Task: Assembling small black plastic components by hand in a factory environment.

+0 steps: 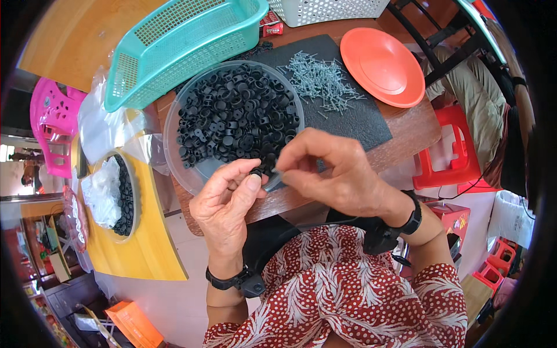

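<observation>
Between the thumb and fingertips of my left hand point(225, 200) is a small black plastic part point(257, 172), held over the near rim of a clear round tub point(170, 136). My right hand point(336, 168) is closed in a pinch just to the right of that part. A small greyish bit shows at its fingertips, too blurred to name. Many loose black plastic parts point(232, 110) fill the tub. Beyond my right hand, a pile of silver screws point(325, 78) lies on a dark mat point(368, 122).
An orange-red plate point(383, 66) lies right of the screws. A turquoise basket point(180, 46) and a white basket point(325, 11) stand at the back. On the yellow table at left sits another tub point(130, 229) with black parts and a plastic bag. A red stool point(449, 153) is at right.
</observation>
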Motion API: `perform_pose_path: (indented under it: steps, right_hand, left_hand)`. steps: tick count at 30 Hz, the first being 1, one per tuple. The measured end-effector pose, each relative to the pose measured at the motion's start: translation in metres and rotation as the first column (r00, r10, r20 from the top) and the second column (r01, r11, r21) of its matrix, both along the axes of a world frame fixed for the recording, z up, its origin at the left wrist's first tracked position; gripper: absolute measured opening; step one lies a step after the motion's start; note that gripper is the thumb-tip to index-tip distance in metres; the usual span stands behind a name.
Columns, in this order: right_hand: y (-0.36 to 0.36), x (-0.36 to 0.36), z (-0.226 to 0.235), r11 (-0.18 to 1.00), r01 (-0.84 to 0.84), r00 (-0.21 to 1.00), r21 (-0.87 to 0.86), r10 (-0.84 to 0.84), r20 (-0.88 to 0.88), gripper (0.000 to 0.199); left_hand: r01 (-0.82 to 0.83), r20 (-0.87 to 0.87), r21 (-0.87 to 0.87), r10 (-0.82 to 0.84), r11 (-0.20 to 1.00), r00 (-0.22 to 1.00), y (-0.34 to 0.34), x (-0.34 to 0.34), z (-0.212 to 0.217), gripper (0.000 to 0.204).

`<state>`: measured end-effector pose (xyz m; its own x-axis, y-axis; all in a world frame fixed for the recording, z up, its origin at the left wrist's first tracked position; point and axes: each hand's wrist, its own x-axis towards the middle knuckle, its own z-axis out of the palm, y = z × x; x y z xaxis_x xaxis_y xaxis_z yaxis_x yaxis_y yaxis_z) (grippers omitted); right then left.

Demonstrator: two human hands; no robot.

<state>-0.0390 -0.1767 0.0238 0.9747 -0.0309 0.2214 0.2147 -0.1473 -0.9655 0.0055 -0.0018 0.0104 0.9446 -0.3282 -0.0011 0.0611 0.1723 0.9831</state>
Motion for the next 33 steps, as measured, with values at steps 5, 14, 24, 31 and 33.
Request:
perform_pose_path:
  steps: [5,14,24,31,33]
  right_hand:
    - [0.016,0.004,-0.007,0.999,-0.010,0.999,0.031,0.011,-0.045,0.006]
    - [0.021,0.000,-0.005,0.990,0.035,0.986,0.134,-0.012,-0.167,0.008]
    - [0.017,0.002,0.000,0.998,-0.004,0.985,0.065,0.015,-0.171,0.009]
    - [0.020,0.001,-0.005,0.990,0.049,0.982,0.135,-0.023,-0.185,0.010]
    - [0.021,0.001,-0.005,0.990,0.044,0.983,0.138,-0.018,-0.185,0.010]
  left_hand:
    - [0.028,0.088,0.069,-0.034,0.997,0.996,0.004,-0.001,-0.005,0.021]
    - [0.042,-0.017,-0.042,-0.042,0.998,0.999,0.009,-0.001,-0.008,0.019]
    - [0.069,0.196,0.024,-0.072,0.997,0.978,0.011,0.001,-0.012,0.023]
    - [0.042,0.127,-0.021,-0.039,0.999,0.991,0.008,-0.004,-0.013,0.021]
    - [0.010,0.198,0.075,-0.024,0.997,0.980,0.009,-0.005,-0.012,0.019]
